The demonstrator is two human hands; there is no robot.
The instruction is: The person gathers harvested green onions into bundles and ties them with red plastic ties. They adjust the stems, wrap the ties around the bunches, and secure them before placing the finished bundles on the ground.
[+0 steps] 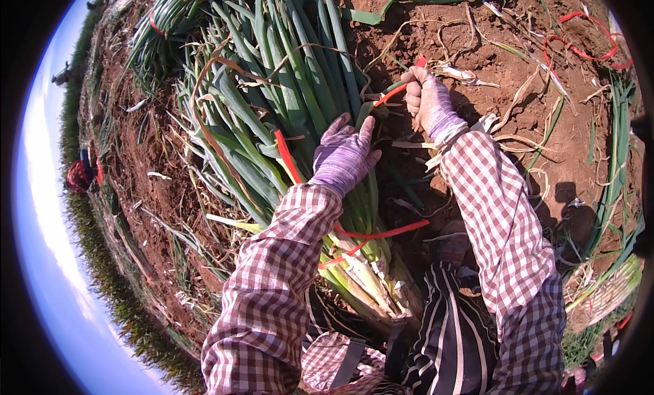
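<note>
A large bundle of green onions [286,83] lies on the soil before me, its pale stalk ends [370,282] towards my knees. A red plastic tie strap [383,232] goes around its lower stalks, with a loose end sticking out to the right. My left hand [341,155], in a purple glove, rests on the leaves with its fingers apart. Another red strap [289,157] shows left of that hand; its course under the hand is hidden. To the right of the leaves, my gloved right hand [428,96] is closed on a red strap end [391,94], pinched between thumb and fingers.
Another tied onion bundle [166,27] lies at the upper left. Loose red strap [587,37] and dry leaves [521,96] litter the reddish soil [429,42]. More onions [608,287] lie at the right edge. A person [79,175] is far off at the left.
</note>
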